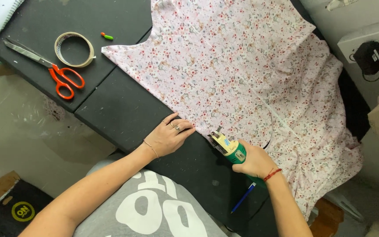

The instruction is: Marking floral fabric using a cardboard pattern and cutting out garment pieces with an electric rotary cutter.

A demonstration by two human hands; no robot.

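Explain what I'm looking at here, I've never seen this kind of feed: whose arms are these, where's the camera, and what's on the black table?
There is no machine here: one camera sits on a person's head and looks down at their own two bare arms. The left hand lies flat on the edge of a pink floral fabric spread over a black table. The right hand grips a green handheld electric cutter, its head at the fabric's edge. Farther off lie orange-handled scissors, a roll of tape and a small green and orange marker. A blue pen lies near the right wrist.
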